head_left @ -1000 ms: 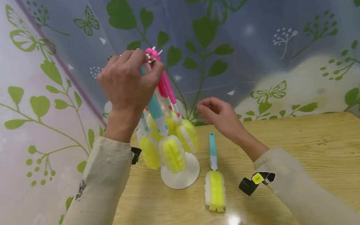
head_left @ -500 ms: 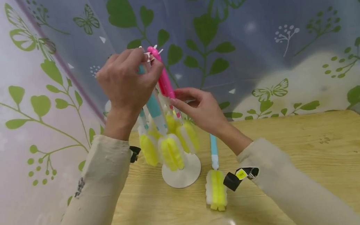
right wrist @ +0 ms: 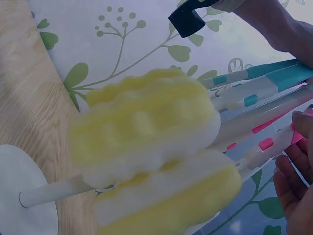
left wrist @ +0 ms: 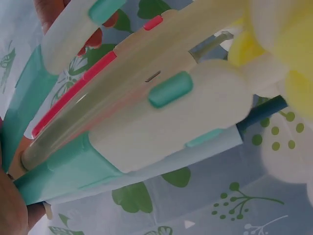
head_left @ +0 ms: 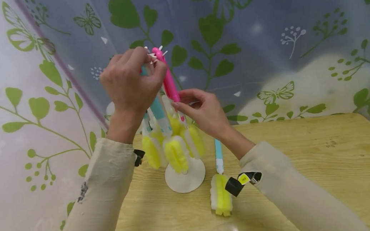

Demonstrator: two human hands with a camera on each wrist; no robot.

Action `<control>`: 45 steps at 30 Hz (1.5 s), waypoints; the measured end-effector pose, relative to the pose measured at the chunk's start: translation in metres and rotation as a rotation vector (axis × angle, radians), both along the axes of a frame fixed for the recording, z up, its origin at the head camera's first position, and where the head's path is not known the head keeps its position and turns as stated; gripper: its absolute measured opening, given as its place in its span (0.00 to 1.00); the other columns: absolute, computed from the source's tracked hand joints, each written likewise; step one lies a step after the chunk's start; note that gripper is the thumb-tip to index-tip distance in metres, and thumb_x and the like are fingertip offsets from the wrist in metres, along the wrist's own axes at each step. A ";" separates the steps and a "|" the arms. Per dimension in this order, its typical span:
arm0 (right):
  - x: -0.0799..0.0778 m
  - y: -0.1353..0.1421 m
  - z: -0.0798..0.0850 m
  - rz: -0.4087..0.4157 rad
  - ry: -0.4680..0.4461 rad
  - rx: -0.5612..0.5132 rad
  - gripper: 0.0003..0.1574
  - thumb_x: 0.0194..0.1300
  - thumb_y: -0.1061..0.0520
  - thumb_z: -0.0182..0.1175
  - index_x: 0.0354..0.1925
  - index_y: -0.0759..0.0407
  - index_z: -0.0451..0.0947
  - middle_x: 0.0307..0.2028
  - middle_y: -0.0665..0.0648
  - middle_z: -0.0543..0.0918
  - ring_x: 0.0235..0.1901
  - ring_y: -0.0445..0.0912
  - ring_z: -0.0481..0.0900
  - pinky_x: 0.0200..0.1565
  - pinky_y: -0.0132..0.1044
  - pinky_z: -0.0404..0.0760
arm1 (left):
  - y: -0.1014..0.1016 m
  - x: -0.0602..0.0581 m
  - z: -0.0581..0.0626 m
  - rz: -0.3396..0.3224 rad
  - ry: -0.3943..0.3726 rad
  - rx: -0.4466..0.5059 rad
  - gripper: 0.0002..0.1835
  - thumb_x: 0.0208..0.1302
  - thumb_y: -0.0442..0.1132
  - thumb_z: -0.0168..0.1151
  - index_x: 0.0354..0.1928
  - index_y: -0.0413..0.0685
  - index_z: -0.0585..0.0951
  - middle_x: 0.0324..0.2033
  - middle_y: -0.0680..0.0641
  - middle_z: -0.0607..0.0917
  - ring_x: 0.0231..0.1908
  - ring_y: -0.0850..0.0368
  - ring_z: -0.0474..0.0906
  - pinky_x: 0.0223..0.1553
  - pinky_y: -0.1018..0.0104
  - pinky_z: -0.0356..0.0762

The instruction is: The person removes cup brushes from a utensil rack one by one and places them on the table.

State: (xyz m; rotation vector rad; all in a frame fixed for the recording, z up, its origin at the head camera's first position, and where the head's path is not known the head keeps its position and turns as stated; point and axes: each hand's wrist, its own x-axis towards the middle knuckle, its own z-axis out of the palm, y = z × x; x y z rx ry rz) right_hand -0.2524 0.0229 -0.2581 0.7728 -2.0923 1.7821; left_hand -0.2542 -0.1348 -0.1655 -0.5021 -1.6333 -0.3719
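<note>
A white stand with a round base carries several hanging sponge brushes with yellow-and-white heads. My left hand grips the stand at its top, among the white hooks, and covers the upper ends of some handles. My right hand pinches the lower handle of a pink-handled sponge brush between thumb and fingers; its top end is at the hooks. A teal-handled brush hangs in front, seen large in the left wrist view. In the right wrist view, thumb and fingertips meet the pink grip beside the white pole.
Another teal-handled sponge brush lies on the wooden table, right of the base and partly behind the right wrist's camera. A curtain printed with leaves and butterflies hangs behind the table and along its left.
My right hand has moved left from beside the stand and taken hold of the pink handle. The left hand has stayed at the stand's top. The hanging brushes have shifted slightly.
</note>
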 end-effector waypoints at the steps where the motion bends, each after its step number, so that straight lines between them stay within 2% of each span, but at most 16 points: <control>1: 0.000 0.000 0.001 -0.007 -0.002 0.008 0.22 0.60 0.52 0.65 0.51 0.58 0.79 0.42 0.51 0.84 0.38 0.43 0.80 0.43 0.38 0.77 | 0.001 0.000 0.001 0.010 -0.008 -0.002 0.11 0.52 0.41 0.56 0.19 0.42 0.78 0.15 0.47 0.80 0.14 0.50 0.64 0.18 0.60 0.54; 6: 0.002 0.005 0.003 -0.050 -0.001 0.027 0.21 0.60 0.51 0.65 0.51 0.58 0.80 0.41 0.50 0.84 0.37 0.42 0.79 0.42 0.36 0.77 | 0.006 0.004 0.003 0.067 -0.069 -0.010 0.13 0.53 0.43 0.56 0.28 0.44 0.86 0.23 0.46 0.84 0.17 0.48 0.71 0.18 0.56 0.64; 11: 0.002 0.010 0.006 -0.056 0.021 0.002 0.20 0.60 0.51 0.66 0.49 0.59 0.81 0.39 0.51 0.84 0.36 0.45 0.80 0.40 0.37 0.78 | 0.006 0.006 0.003 0.094 -0.105 0.000 0.13 0.53 0.42 0.56 0.23 0.42 0.85 0.26 0.46 0.84 0.21 0.47 0.74 0.20 0.54 0.69; 19: 0.002 0.028 0.008 -0.083 0.063 -0.111 0.17 0.59 0.56 0.66 0.46 0.62 0.81 0.38 0.54 0.84 0.37 0.46 0.80 0.41 0.37 0.79 | 0.004 0.004 0.001 0.063 -0.061 0.030 0.11 0.51 0.40 0.56 0.20 0.42 0.84 0.25 0.46 0.85 0.23 0.46 0.75 0.21 0.52 0.71; 27: 0.004 0.062 0.003 -0.134 0.017 -0.187 0.16 0.59 0.56 0.67 0.45 0.61 0.81 0.36 0.54 0.84 0.38 0.47 0.81 0.40 0.33 0.78 | 0.006 0.003 -0.001 0.050 -0.055 0.051 0.11 0.50 0.40 0.56 0.19 0.43 0.83 0.25 0.47 0.84 0.22 0.46 0.74 0.20 0.53 0.69; 32: 0.004 0.084 -0.009 -0.194 -0.071 -0.173 0.16 0.58 0.53 0.67 0.43 0.59 0.81 0.36 0.54 0.83 0.37 0.47 0.80 0.37 0.31 0.76 | 0.006 0.002 -0.001 0.046 -0.041 0.065 0.11 0.49 0.39 0.55 0.18 0.42 0.82 0.24 0.47 0.84 0.21 0.46 0.72 0.20 0.53 0.67; 38: 0.003 0.106 -0.034 -0.291 -0.171 -0.098 0.19 0.58 0.48 0.67 0.43 0.58 0.81 0.36 0.51 0.83 0.37 0.46 0.78 0.38 0.31 0.74 | 0.007 0.002 -0.002 0.057 -0.057 0.067 0.11 0.50 0.40 0.55 0.18 0.43 0.82 0.25 0.48 0.84 0.21 0.47 0.72 0.19 0.53 0.66; 45: 0.002 0.125 -0.055 -0.274 -0.241 -0.191 0.18 0.57 0.51 0.68 0.41 0.61 0.80 0.34 0.50 0.84 0.36 0.43 0.80 0.38 0.30 0.78 | 0.008 0.002 -0.002 0.049 -0.057 0.074 0.11 0.49 0.39 0.55 0.18 0.43 0.82 0.25 0.47 0.84 0.21 0.46 0.72 0.20 0.53 0.66</control>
